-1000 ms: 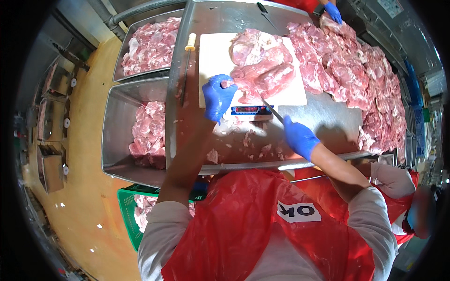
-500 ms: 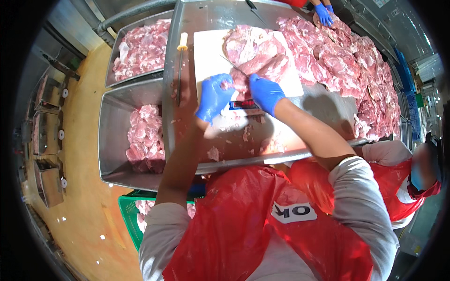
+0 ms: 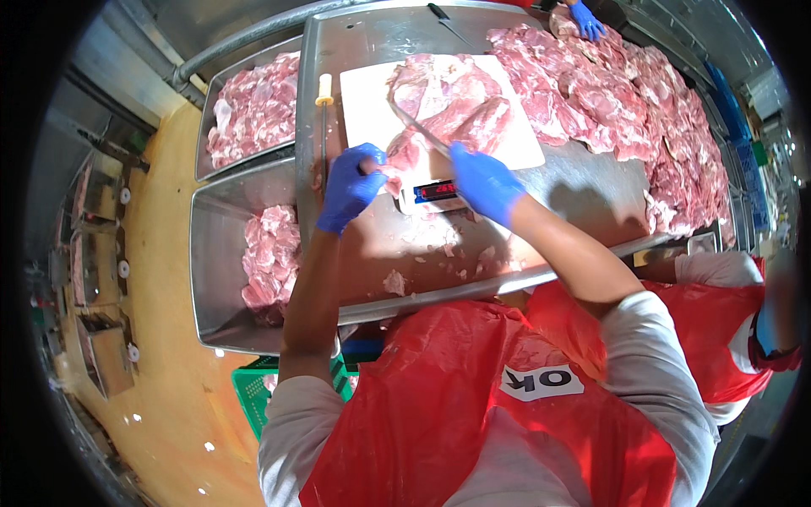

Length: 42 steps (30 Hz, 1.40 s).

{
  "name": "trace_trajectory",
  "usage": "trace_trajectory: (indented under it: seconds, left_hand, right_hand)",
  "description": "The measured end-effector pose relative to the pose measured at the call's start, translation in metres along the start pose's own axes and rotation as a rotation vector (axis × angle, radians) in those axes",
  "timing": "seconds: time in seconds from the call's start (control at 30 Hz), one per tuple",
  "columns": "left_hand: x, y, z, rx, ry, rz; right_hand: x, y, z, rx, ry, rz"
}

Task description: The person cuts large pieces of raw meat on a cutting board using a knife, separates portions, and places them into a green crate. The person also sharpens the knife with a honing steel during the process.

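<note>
A large piece of raw meat lies on a white cutting board. My blue-gloved left hand is closed on the near left end of this meat and draws it out past the board's front edge. In my gloved right hand is a knife, its handle hidden in the fist. The thin knife blade points away and to the left, over the meat. Between my hands, a digital scale with a lit display shows at the board's near edge.
A sharpening steel lies left of the board, another knife beyond it. Piled meat covers the table's right side, where a co-worker's gloved hand rests. Metal bins with meat stand left; a green crate sits below.
My left hand has moved left and slightly nearer me, pulling the meat's end outward. The knife blade now lies farther left across the meat. The whole view has shifted slightly.
</note>
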State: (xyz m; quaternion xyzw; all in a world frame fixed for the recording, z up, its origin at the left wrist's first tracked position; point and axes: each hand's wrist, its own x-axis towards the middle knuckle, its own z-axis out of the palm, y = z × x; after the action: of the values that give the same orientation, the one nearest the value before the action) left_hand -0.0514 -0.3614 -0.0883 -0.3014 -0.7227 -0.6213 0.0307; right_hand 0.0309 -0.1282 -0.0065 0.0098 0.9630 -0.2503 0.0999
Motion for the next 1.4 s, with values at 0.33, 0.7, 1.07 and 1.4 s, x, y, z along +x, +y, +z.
trace_trajectory:
  seconds: [0.33, 0.7, 1.07, 1.4]
  left_hand:
    - [-0.024, 0.049, -0.032, -0.313, 0.094, -0.371]
    - [0.124, 0.026, -0.293, 0.075, 0.351, -0.344]
    - [0.217, -0.037, -0.007, 0.283, -0.317, -0.557]
    - [0.239, -0.041, 0.053, 0.14, -0.632, -0.57]
  right_hand:
    - [-0.081, 0.09, -0.012, -0.429, -0.247, -0.019]
    - [-0.13, 0.142, 0.001, 0.224, 0.371, 0.065]
    - [-0.1, 0.139, -0.012, 0.863, 0.484, 0.231]
    - [-0.056, 0.136, 0.02, 1.229, 0.365, 0.093]
